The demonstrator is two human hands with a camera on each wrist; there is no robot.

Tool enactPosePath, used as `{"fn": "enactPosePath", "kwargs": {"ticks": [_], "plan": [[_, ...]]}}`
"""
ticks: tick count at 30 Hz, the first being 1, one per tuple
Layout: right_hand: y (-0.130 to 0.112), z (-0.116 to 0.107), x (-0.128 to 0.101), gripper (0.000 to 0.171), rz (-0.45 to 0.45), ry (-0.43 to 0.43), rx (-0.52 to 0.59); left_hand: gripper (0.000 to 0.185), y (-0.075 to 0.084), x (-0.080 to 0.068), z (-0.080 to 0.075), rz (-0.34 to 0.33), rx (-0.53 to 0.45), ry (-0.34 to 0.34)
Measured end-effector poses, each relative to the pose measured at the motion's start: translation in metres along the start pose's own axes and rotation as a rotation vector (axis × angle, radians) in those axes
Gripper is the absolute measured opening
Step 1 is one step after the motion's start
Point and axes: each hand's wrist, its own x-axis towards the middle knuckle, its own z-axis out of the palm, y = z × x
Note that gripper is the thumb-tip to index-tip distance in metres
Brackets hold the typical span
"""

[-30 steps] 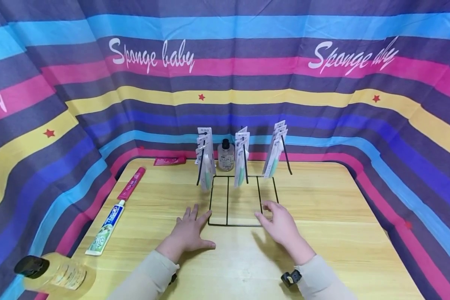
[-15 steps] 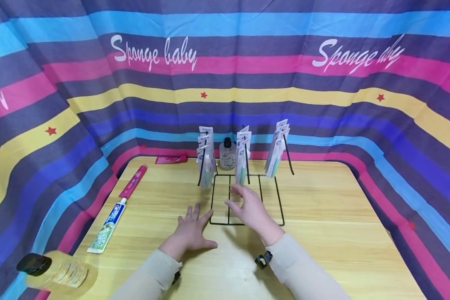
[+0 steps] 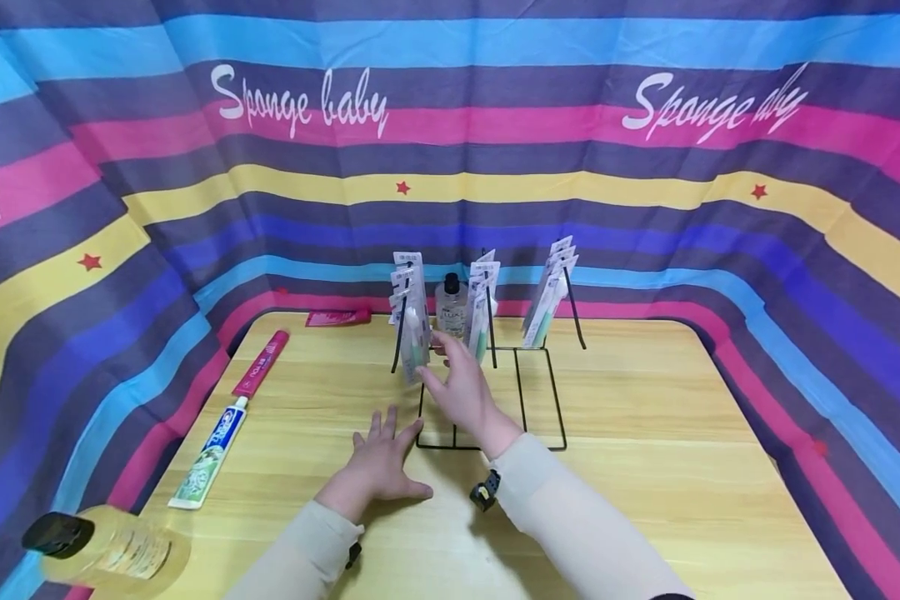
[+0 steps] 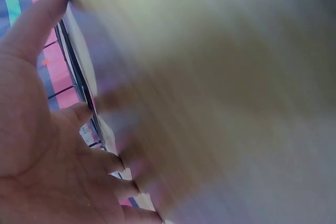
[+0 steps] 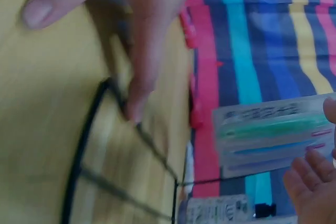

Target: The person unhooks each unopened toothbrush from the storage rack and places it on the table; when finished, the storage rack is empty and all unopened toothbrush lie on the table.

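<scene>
A black wire rack (image 3: 495,400) stands mid-table with three hooks of packaged toothbrushes. My left hand (image 3: 382,454) lies flat on the table, its fingers touching the rack's front left corner (image 5: 86,129); the left wrist view shows the same hand (image 4: 42,129) beside the wire (image 4: 73,72). My right hand (image 3: 442,358) reaches over the rack base with straight fingers, close to the left toothbrush packs (image 3: 412,333). In the right wrist view that pack (image 5: 273,135) hangs just left of my right fingertips (image 5: 315,182). I cannot tell whether they touch it.
A clear bottle (image 3: 451,307) stands behind the rack. Along the left edge lie a white-and-blue toothpaste tube (image 3: 217,454), a red tube (image 3: 261,365) and another red tube (image 3: 337,317) at the back. A yellow bottle with a black cap (image 3: 97,546) is at the near left. Striped cloth surrounds the table.
My right hand has moved from the rack's front right corner leftward and away from me, up to the left toothbrush packs. The left hand has stayed at the corner.
</scene>
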Motion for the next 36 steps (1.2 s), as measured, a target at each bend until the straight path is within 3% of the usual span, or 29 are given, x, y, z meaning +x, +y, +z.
{"fn": "enactPosePath", "kwargs": {"ticks": [5,13,20,26,36], "plan": [[-0.013,0.004,0.015,0.059,0.094,0.082,0.176,0.118,-0.002,-0.002,0.000,0.000,0.009,-0.008],[-0.022,0.009,0.029,0.045,0.194,0.093,0.172,0.119,-0.002,0.000,0.000,-0.008,0.021,-0.021],[-0.020,0.008,0.033,0.024,0.170,0.094,0.186,0.119,-0.002,0.000,0.000,-0.009,0.016,-0.034],[-0.020,0.008,0.032,0.016,0.174,0.066,0.232,0.119,-0.002,0.000,-0.001,-0.005,0.015,-0.036],[-0.021,0.005,0.026,0.008,0.145,0.031,0.221,0.118,-0.001,-0.001,-0.002,-0.011,0.010,-0.054]]}}
